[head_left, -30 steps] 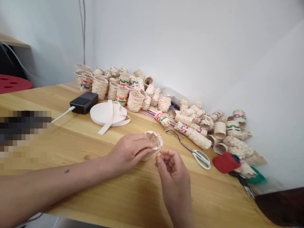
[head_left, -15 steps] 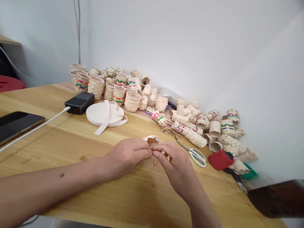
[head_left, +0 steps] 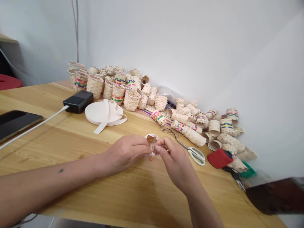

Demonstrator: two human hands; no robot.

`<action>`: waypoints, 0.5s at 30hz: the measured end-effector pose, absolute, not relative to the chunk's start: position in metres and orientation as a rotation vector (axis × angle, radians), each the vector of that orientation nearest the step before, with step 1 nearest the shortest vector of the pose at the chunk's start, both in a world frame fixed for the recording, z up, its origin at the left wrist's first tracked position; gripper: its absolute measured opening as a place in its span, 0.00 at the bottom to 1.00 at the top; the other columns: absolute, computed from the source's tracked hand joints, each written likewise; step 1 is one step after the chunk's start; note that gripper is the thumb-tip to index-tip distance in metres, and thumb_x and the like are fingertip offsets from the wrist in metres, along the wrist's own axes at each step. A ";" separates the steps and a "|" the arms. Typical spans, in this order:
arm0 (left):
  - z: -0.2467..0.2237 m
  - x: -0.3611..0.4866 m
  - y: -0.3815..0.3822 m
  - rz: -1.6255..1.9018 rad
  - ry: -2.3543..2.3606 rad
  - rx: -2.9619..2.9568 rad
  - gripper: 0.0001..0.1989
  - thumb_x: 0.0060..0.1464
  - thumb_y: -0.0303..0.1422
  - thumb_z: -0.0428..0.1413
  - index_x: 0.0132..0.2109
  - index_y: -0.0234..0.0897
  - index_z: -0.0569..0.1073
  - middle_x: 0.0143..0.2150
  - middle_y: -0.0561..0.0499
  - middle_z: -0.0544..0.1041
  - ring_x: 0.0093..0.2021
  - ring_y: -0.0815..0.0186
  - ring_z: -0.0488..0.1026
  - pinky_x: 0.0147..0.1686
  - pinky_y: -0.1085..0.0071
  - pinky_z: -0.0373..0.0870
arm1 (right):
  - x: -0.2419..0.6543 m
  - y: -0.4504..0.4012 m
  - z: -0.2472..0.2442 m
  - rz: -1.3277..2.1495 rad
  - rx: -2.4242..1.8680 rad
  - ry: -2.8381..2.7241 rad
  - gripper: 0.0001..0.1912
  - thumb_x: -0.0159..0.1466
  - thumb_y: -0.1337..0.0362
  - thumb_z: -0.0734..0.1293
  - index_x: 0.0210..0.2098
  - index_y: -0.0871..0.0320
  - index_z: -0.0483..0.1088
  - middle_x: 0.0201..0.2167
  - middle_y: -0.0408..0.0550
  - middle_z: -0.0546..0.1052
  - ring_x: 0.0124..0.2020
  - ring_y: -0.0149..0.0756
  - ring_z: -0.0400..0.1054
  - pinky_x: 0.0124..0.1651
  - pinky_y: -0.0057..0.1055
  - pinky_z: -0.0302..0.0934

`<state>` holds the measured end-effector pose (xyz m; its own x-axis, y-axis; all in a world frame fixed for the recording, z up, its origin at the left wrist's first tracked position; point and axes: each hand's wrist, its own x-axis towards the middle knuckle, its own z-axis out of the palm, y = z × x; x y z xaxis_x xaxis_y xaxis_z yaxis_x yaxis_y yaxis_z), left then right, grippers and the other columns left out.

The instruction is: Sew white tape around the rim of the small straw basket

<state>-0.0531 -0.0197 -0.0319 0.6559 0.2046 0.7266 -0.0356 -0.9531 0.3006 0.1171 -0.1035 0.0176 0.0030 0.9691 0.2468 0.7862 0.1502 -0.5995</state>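
A small woven basket (head_left: 152,140) with a white band round its rim is tilted so that its brown inside faces me. My left hand (head_left: 128,152) is closed round its left side and hides most of its body. At the right edge of the rim, my right hand (head_left: 171,155) has thumb and forefinger pinched together; what lies between them is too small to make out. A short loop of red thread (head_left: 151,158) hangs below the rim, between the two hands.
Several woven baskets (head_left: 131,100) are heaped along the wall. A roll of white ribbon (head_left: 95,114), a black power bank (head_left: 78,101) with a cable and a phone (head_left: 16,125) lie left. Scissors (head_left: 197,155), a red thread spool (head_left: 218,158) and a dark object (head_left: 275,194) are right.
The right fingers have shifted slightly right along the rim, apart from the left fingertips. More of the basket's opening shows, and the red loop hangs a little further left.
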 end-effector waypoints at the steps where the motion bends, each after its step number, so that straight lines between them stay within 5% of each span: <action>1: -0.031 -0.053 -0.020 1.195 0.129 2.575 0.09 0.63 0.25 0.49 0.41 0.34 0.75 0.38 0.48 0.77 0.37 0.69 0.72 0.37 0.77 0.64 | 0.116 -0.103 0.017 0.383 -1.677 -1.799 0.08 0.66 0.66 0.59 0.30 0.55 0.66 0.28 0.41 0.75 0.31 0.33 0.67 0.35 0.28 0.55; 15: -0.030 -0.054 -0.015 1.169 0.141 2.536 0.09 0.63 0.28 0.51 0.43 0.35 0.75 0.39 0.48 0.77 0.38 0.69 0.73 0.38 0.77 0.66 | 0.115 -0.100 0.015 0.471 -1.585 -1.657 0.08 0.68 0.64 0.57 0.33 0.55 0.64 0.31 0.43 0.78 0.34 0.34 0.71 0.37 0.30 0.60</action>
<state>-0.0543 -0.0148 -0.0296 0.6560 0.2306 0.7187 -0.0525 -0.9359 0.3483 0.1146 -0.1000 0.0147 0.0816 0.9573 0.2774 0.6684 0.1539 -0.7277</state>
